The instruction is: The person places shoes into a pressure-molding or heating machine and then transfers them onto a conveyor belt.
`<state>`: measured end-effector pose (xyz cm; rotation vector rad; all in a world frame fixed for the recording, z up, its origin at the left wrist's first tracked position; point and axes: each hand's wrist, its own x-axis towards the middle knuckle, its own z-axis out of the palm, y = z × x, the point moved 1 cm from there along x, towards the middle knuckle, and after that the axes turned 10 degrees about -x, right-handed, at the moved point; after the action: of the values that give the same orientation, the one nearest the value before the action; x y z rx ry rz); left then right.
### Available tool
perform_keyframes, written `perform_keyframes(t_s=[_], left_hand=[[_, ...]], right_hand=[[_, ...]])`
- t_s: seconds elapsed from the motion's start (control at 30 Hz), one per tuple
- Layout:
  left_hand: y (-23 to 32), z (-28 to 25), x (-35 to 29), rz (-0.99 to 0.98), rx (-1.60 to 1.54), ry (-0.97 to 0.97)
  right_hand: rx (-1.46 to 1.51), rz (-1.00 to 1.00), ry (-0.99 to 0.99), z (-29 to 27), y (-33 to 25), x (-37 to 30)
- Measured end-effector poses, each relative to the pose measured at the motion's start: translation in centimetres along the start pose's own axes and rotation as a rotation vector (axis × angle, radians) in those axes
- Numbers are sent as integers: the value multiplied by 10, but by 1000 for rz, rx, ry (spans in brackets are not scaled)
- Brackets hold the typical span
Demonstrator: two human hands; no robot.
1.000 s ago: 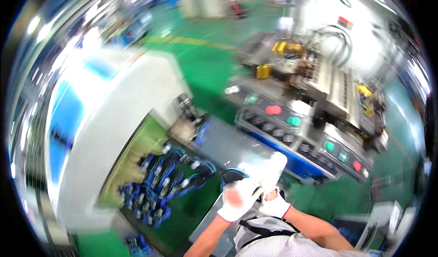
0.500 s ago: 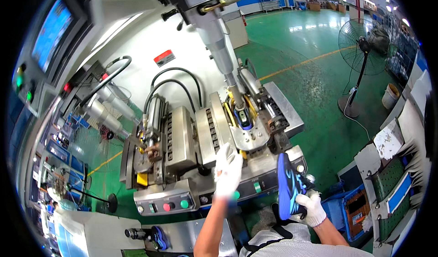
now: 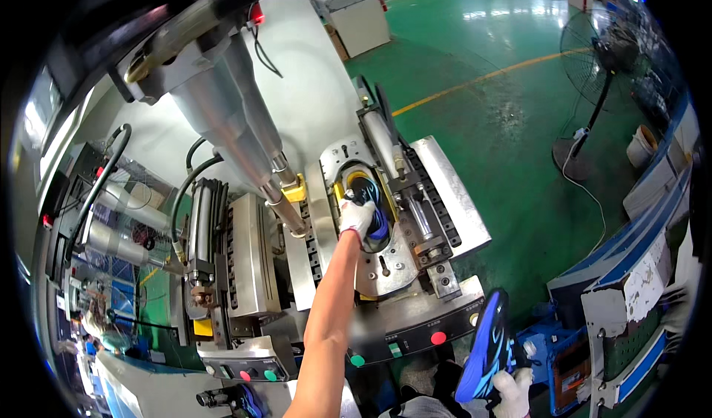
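A white knit glove covers my left hand (image 3: 357, 218), which reaches forward into the oval well of a press mould (image 3: 393, 266). Its fingers close around the top of a blue and black sports shoe (image 3: 379, 227) seated in that well; part of the shoe is hidden by the hand. At the lower right, my gloved right hand (image 3: 512, 393) grips a second blue and black sports shoe (image 3: 483, 351) near its lower end. This shoe is held upright on end, its blue sole side facing left, in front of the machine.
Metal press rams (image 3: 278, 206) stand just left of the mould. A control panel (image 3: 411, 344) with coloured buttons runs along the machine's front. Another shoe (image 3: 251, 402) lies at the lower left. A standing fan (image 3: 608, 62) and a blue crate (image 3: 552, 359) are to the right.
The ram that pressed over the shoe in the mould has lifted away to the left. My left hand has moved from the mould's front edge onto that shoe. My right hand keeps its shoe.
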<state>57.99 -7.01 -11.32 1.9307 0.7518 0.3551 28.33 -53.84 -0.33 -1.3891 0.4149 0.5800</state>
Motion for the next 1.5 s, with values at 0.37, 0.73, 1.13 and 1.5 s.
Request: perform_keyframes(t_s=[0.37,0.73,1.13,1.5], left_hand=[[39,-209,-299,-9,-405,-124],[-171,-243,-568,-670,-143,560],[-317,-188,-620,-839,-9,889],[-307,-242,-757,-662,-175,937]], right_hand=[[-892,-521,-84,232,-166,212],[-1611,-956,216,310,-99,481],[-1178,-1415,-503,285,68,101],[-1360,-663,-1179,289,299,-25]])
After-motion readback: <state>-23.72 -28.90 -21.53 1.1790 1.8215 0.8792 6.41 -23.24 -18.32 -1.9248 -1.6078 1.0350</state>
